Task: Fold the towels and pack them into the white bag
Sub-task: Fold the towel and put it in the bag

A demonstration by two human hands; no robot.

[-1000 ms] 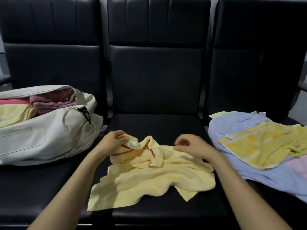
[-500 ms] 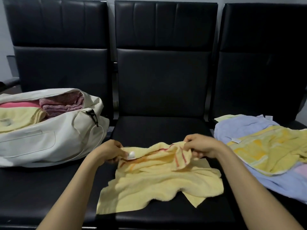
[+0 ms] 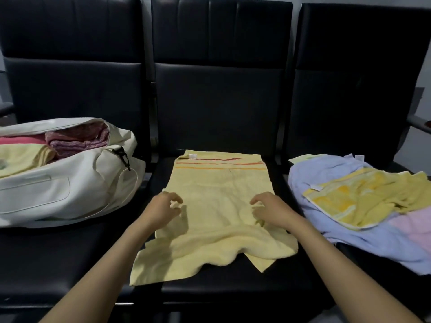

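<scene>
A pale yellow towel (image 3: 217,206) with red and orange stripes at its far end lies spread lengthwise on the middle black seat (image 3: 233,280); its near end is rumpled. My left hand (image 3: 163,210) hovers at the towel's left edge, fingers loosely curled and holding nothing. My right hand (image 3: 271,210) hovers over the towel's right side, fingers also loosely curled and empty. The white bag (image 3: 70,187) sits open on the left seat with folded yellow, pink and purple towels inside.
On the right seat lies a pile of unfolded towels: a blue one (image 3: 349,234), a bright yellow patterned one (image 3: 363,197) on top, and a pink one (image 3: 415,227). Black chair backs (image 3: 219,89) rise behind. An armrest (image 3: 419,122) shows at far right.
Both hands gripped the towel's striped end, spread it away across the seat, and let go. They have drawn back to the towel's middle. The towel now lies mostly flat.
</scene>
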